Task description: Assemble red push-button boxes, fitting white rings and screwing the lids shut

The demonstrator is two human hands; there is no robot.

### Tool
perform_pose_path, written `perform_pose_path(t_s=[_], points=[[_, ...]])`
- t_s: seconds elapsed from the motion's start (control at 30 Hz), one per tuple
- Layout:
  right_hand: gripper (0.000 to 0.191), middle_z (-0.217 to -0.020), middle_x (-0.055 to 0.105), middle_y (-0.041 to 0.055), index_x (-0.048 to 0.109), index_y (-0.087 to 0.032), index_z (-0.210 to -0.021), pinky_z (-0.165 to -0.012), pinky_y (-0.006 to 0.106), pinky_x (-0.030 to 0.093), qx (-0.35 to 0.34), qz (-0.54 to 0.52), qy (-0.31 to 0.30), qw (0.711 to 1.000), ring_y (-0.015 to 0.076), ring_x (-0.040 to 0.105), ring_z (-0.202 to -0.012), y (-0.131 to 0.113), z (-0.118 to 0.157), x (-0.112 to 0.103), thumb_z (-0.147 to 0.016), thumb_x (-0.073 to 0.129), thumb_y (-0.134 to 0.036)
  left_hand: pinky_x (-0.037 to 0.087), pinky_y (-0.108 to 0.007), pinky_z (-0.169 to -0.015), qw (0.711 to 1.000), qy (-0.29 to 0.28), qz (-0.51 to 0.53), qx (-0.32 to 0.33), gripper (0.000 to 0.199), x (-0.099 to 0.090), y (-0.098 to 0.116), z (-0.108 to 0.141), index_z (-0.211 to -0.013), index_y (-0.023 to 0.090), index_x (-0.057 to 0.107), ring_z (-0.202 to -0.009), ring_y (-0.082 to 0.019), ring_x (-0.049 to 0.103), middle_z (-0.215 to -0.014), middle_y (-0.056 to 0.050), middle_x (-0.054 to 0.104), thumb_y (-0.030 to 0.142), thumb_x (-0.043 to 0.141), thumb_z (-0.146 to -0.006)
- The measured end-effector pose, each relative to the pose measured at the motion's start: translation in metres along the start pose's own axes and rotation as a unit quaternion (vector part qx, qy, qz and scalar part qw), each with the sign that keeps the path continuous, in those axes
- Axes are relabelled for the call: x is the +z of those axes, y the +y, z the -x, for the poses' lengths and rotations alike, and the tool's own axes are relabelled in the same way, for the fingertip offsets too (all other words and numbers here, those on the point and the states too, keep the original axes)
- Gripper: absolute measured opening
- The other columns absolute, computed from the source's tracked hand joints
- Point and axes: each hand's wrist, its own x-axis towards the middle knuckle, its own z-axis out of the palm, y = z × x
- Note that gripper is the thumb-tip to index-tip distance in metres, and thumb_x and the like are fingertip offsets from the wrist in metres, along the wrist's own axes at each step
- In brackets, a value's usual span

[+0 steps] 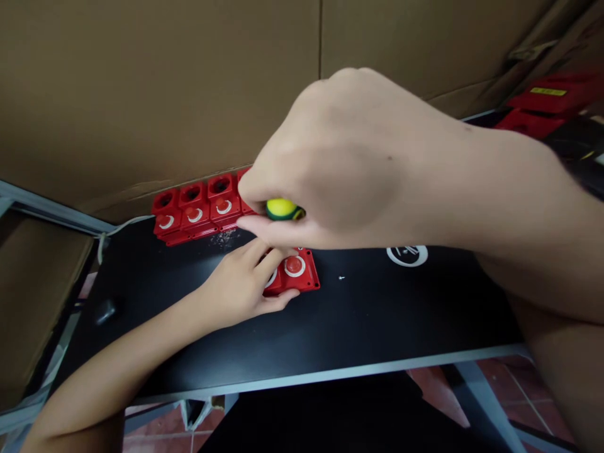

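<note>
right hand [346, 154] tight around a yellow-green handle [282, 208], left hand [243, 280] around a red box [306, 269] on the tabletop [377, 314]

Dim, diffuse light is falling over the scene; its source is staying unseen. The black tabletop [368, 321] is giving off a faint grey sheen. A soft shadow is darkening the right hand's [349, 151] back. Far right, red boxes [523, 123] are blurring into gloom.
</note>
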Motion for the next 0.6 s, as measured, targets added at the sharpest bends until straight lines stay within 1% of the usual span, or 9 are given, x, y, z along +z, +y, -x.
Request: perform_pose_path(t_s=[0.07,0.13,0.23,0.27,0.33,0.4,0.47,0.53,0.6], points=[[0.065,-0.071,0.056,0.0095,0.083,-0.023,-0.104,-0.09,0.046,0.052,0.02,0.01,0.003,1.0,0.0333,0.068,-0.114,0.0,-0.001,0.002,-0.113,0.03,-0.059,0.072,-0.045,-0.091,1.0,-0.001,0.005,-0.003,0.036,-0.001,0.002,-0.002,-0.133,0.014,0.062,-0.105,-0.031,0.079,-0.123,-0.017,0.073,0.043,0.066,-0.112],[0.077,-0.068,0.051,0.0094,0.083,-0.019,-0.103,-0.091,0.047,0.052,0.031,0.019,0.0,0.999,0.0352,0.067,-0.115,0.003,0.002,0.002,-0.116,0.025,-0.068,0.072,-0.043,-0.091,1.0,-0.004,0.011,-0.005,0.034,-0.002,0.003,-0.002,-0.131,0.015,0.062,-0.104,-0.029,0.079,-0.121,-0.015,0.072,0.042,0.068,-0.111],[0.079,-0.082,0.061,0.0062,0.08,-0.019,-0.111,-0.088,0.039,0.048,-0.007,-0.017,-0.021,1.0,0.0237,0.065,-0.098,0.016,0.009,0.001,-0.11,0.035,-0.084,0.073,-0.045,-0.093,1.0,-0.007,0.003,-0.01,0.038,-0.001,0.003,-0.002,-0.136,0.016,0.06,-0.108,-0.032,0.08,-0.122,-0.015,0.072,0.043,0.069,-0.11],[0.07,-0.091,0.066,0.0042,0.079,-0.02,-0.115,-0.086,0.035,0.046,-0.032,-0.052,-0.028,0.998,0.0184,0.063,-0.093,0.023,0.013,0.001,-0.108,0.047,-0.082,0.073,-0.046,-0.093,1.0,-0.007,0.001,-0.01,0.04,-0.001,0.003,-0.001,-0.138,0.016,0.06,-0.109,-0.032,0.08,-0.124,-0.015,0.072,0.044,0.069,-0.111],[0.043,-0.111,0.072,-0.0013,0.077,-0.022,-0.124,-0.083,0.029,0.04,-0.106,-0.142,-0.006,0.984,0.01,0.059,-0.091,0.037,0.019,0.004,-0.107,0.069,-0.061,0.073,-0.045,-0.092,1.0,-0.005,0.005,-0.007,0.041,-0.001,0.002,-0.001,-0.139,0.015,0.059,-0.109,-0.032,0.08,-0.126,-0.016,0.072,0.045,0.067,-0.112],[0.03,-0.123,0.072,-0.0065,0.074,-0.027,-0.137,-0.083,0.027,0.037,-0.191,-0.209,0.051,0.958,0.0057,0.056,-0.093,0.052,0.023,0.01,-0.108,0.071,-0.035,0.072,-0.044,-0.092,1.0,-0.008,0.018,-0.005,0.04,-0.001,0.002,-0.002,-0.137,0.015,0.059,-0.107,-0.03,0.079,-0.125,-0.016,0.071,0.045,0.067,-0.112],[0.033,-0.122,0.072,-0.0086,0.072,-0.031,-0.142,-0.082,0.027,0.034,-0.253,-0.223,0.106,0.936,0.0049,0.055,-0.093,0.06,0.023,0.014,-0.111,0.064,-0.026,0.072,-0.044,-0.093,1.0,-0.013,0.026,-0.006,0.038,-0.002,0.002,-0.003,-0.136,0.015,0.06,-0.107,-0.029,0.078,-0.123,-0.015,0.071,0.044,0.068,-0.112],[0.03,-0.114,0.071,-0.009,0.074,-0.032,-0.138,-0.08,0.027,0.032,-0.257,-0.195,0.129,0.938,0.005,0.055,-0.09,0.059,0.019,0.015,-0.111,0.064,-0.028,0.072,-0.044,-0.093,0.999,-0.016,0.029,-0.01,0.038,-0.003,0.003,-0.003,-0.135,0.015,0.061,-0.107,-0.029,0.078,-0.123,-0.015,0.071,0.044,0.069,-0.112],[0.027,-0.11,0.071,-0.0109,0.077,-0.032,-0.133,-0.082,0.024,0.034,-0.202,-0.145,0.102,0.963,0.0041,0.056,-0.085,0.049,0.012,0.011,-0.107,0.072,-0.032,0.072,-0.043,-0.093,0.999,-0.014,0.032,-0.011,0.038,-0.004,0.003,-0.003,-0.135,0.015,0.062,-0.107,-0.029,0.078,-0.123,-0.015,0.071,0.043,0.069,-0.112]])
